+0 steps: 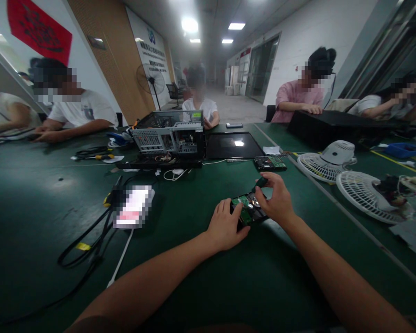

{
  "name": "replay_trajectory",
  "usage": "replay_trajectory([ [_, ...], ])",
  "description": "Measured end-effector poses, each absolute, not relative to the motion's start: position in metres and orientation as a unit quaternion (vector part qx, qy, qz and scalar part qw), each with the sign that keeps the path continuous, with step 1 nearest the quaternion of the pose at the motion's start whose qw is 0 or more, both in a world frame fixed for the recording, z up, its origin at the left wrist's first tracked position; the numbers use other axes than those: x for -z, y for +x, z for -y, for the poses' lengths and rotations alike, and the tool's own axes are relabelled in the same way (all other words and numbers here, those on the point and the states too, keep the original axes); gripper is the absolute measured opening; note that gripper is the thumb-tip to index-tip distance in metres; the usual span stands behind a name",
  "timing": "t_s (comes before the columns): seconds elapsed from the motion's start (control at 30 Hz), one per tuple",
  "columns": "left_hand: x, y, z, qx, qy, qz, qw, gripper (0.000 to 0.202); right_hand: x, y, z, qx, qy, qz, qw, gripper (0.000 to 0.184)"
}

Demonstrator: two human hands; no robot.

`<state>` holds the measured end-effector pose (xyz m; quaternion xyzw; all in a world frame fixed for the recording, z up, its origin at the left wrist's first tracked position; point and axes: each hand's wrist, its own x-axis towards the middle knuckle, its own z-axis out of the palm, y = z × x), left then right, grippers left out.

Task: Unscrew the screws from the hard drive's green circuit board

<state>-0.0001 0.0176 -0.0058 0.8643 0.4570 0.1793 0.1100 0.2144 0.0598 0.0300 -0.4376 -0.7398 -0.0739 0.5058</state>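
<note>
A small black device with a green circuit board [247, 209] lies on the green table [201, 277] in front of me. My left hand [225, 226] rests on its left edge, fingers curled down and pressing it. My right hand [277, 199] is closed round a screwdriver with a dark green handle [261, 182], whose tip points down onto the board.
An opened computer case [169, 136] and a black panel [233, 145] stand further back, with a second circuit board device [270, 163] beside them. White fan grilles [364, 194] lie to the right. Cables [90, 240] and a blurred phone lie at left. Several people sit round the table.
</note>
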Motion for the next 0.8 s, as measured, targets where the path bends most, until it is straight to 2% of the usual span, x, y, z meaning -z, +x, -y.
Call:
replay_trajectory([
  [0.23, 0.0072, 0.0008, -0.0185, -0.187, 0.861, -0.46, 0.114, 0.077, -0.0288, 0.2088, -0.0575, 0.042, -0.464, 0.716, 0.52, 0.047],
  [0.53, 0.0068, 0.0007, -0.0177, -0.186, 0.863, -0.456, 0.109, 0.076, -0.0273, 0.2109, -0.0569, 0.114, -0.471, 0.717, 0.502, 0.042],
  [0.8, 0.0089, 0.0, -0.0189, -0.184, 0.864, -0.455, 0.108, 0.077, -0.0208, 0.2131, -0.063, 0.073, -0.486, 0.698, 0.521, 0.045],
])
